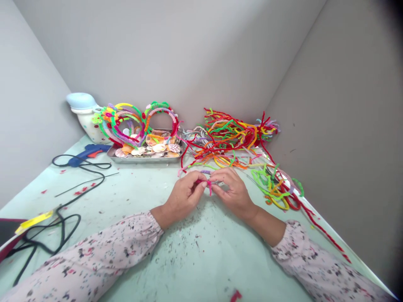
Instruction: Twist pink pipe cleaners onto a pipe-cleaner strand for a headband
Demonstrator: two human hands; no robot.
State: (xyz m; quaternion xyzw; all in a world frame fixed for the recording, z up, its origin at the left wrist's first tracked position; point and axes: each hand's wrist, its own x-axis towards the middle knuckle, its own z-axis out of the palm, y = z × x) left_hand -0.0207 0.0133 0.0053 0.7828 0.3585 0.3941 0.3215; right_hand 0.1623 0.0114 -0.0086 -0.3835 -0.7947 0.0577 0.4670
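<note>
The left hand [185, 197] and right hand [233, 193] meet above the middle of the pale green table [201, 260], their fingertips [202, 183] pressed together and pinching a short pink pipe cleaner [208, 183]. The piece lies between the hands, its long axis running crosswise, with one end bent down toward the person. A heap of multicoloured pipe cleaners [229, 140] lies just beyond the fingertips, and a green, yellow and red bunch [273, 188] sits just right of the right hand. A red strand [324, 235] trails along the table's right edge, below a grey wall panel [340, 126]. Speckled tabletop extends left to a blue glue gun [85, 153] and black cable [78, 178]. A metal tray of seashells [145, 156] stands farther ahead, left of the heap.
</note>
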